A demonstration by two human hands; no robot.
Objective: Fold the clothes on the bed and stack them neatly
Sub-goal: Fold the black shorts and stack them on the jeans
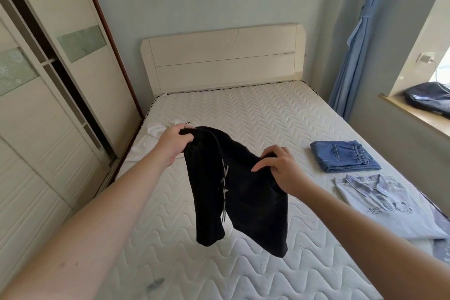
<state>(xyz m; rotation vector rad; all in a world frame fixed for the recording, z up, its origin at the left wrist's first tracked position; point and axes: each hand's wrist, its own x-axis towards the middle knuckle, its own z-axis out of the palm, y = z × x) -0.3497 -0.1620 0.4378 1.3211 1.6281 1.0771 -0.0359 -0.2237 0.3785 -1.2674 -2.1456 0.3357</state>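
Note:
A pair of black shorts (pixel 243 202) with white drawstrings hangs in the air above the white quilted mattress (pixel 243 109). My left hand (pixel 174 142) grips one end of the waistband. My right hand (pixel 280 168) pinches the other end, index finger stretched out. Both legs of the shorts dangle down. A white garment (pixel 155 129) lies crumpled at the mattress's left edge, partly hidden behind my left hand. Folded blue denim (pixel 343 159) lies on the right side. Nearer to me on the right lies a light collared shirt (pixel 387 207) with printed letters.
A cream headboard (pixel 219 61) stands at the far end. A wardrobe with sliding doors (pixel 48 105) runs close along the left side. Blue curtains (pixel 358 44) hang at the right, and a dark bag (pixel 431 98) sits on the window sill.

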